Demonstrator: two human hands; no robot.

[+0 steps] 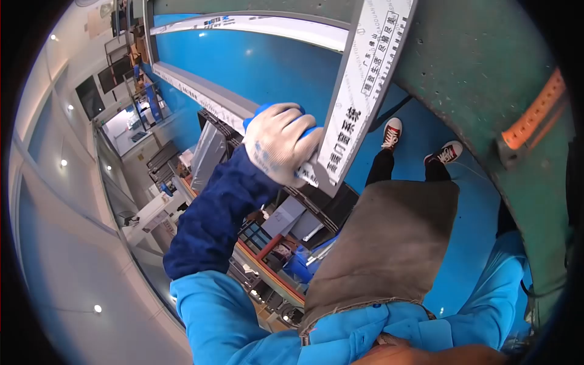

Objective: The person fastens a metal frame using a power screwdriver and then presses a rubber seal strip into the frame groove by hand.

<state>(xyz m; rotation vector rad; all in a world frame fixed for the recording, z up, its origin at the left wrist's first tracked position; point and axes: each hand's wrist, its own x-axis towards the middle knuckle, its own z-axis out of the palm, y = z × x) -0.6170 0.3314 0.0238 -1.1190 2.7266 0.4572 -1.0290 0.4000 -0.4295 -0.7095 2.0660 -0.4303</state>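
My left hand wears a white knit glove with blue patches. Its fingers are wrapped round a grey metal window frame, close to one corner. White protective film with printed black characters covers the bars of the frame. The far part of the frame reaches toward the upper left, with blue floor visible through its opening. My right sleeve runs down at the right side, and the right hand is out of sight.
A green work surface lies at the right, with an orange strip with holes on it. Racks and boxes stand behind my left arm. Blue floor surrounds my shoes. A brown apron hangs before me.
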